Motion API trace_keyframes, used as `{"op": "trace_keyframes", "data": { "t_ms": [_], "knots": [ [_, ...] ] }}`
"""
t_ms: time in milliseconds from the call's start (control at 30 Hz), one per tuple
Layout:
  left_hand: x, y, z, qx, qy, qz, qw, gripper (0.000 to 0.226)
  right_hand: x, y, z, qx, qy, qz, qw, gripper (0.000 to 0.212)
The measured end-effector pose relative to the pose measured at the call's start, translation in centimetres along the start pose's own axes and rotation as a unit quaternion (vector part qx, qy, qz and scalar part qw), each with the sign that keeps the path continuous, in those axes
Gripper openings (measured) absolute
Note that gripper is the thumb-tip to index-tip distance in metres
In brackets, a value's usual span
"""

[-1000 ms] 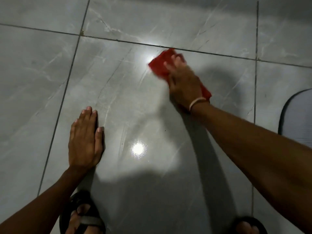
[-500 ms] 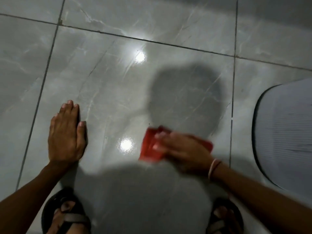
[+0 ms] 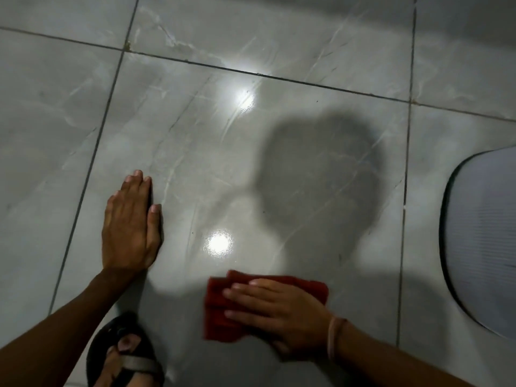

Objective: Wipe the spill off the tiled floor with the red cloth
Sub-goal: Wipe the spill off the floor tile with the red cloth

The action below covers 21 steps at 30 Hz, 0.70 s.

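A folded red cloth (image 3: 220, 311) lies flat on the glossy grey tiled floor (image 3: 279, 152), near the bottom middle. My right hand (image 3: 279, 314) presses down on its right part, fingers pointing left and covering much of it. My left hand (image 3: 131, 224) rests palm down on the same tile to the left, fingers together, holding nothing. Faint wet streaks (image 3: 234, 115) shine around two bright light reflections. The outline of the spill itself is hard to make out under the shadows.
A sandalled foot (image 3: 125, 356) stands at the bottom left, just left of the cloth. A pale ribbed mat with a dark rim (image 3: 485, 241) lies at the right edge. Dark grout lines cross the floor. A large head shadow falls on the middle tile.
My right hand has dragged the red cloth from the far side of the tile back toward me and slightly left. My left hand has stayed planted on the floor.
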<state>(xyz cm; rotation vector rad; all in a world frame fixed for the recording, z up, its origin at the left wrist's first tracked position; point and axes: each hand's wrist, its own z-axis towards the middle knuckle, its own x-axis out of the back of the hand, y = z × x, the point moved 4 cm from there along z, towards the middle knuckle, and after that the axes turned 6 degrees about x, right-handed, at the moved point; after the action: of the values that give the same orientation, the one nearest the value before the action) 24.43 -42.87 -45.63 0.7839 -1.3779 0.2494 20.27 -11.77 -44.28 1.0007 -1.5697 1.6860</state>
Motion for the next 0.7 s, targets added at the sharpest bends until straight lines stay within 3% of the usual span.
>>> {"op": "trace_keyframes", "data": {
  "t_ms": [67, 133, 233, 333, 400, 467, 600, 700],
  "knots": [
    [0.0, 0.0, -0.1, 0.002, 0.004, 0.000, 1.000, 0.057, 2.1, 2.9, -4.3, -0.007, -0.007, -0.024, 1.000, 0.050],
    [-0.1, 0.0, 0.0, 0.004, 0.010, 0.002, 1.000, 0.057, 6.0, 8.2, -7.4, -0.117, 0.033, -0.057, 0.991, 0.050],
    [-0.1, 0.2, 0.0, 0.003, 0.027, 0.018, 0.999, 0.055, 11.9, 17.0, -7.4, -0.337, 0.149, -0.083, 0.926, 0.053],
    [-0.1, 0.3, 0.0, -0.001, 0.030, 0.025, 0.999, 0.055, 14.9, 22.2, -0.4, -0.423, 0.232, -0.110, 0.869, 0.056],
    [-0.1, 0.4, 0.0, -0.002, 0.025, 0.023, 0.999, 0.055, 14.9, 22.5, 5.7, -0.401, 0.236, -0.111, 0.878, 0.057],
    [0.0, 0.3, 0.0, 0.000, 0.018, 0.021, 1.000, 0.055, 13.2, 19.9, 10.4, -0.325, 0.219, -0.109, 0.914, 0.061],
    [0.0, 0.1, 0.0, 0.000, 0.001, 0.015, 1.000, 0.057, 7.4, 10.7, 10.6, -0.155, 0.144, -0.104, 0.972, 0.066],
    [0.5, 0.7, -0.1, 0.000, -0.036, 0.036, 0.999, 0.061, 6.7, 8.6, 5.8, -0.195, 0.134, -0.079, 0.968, 0.069]
  ]
}}
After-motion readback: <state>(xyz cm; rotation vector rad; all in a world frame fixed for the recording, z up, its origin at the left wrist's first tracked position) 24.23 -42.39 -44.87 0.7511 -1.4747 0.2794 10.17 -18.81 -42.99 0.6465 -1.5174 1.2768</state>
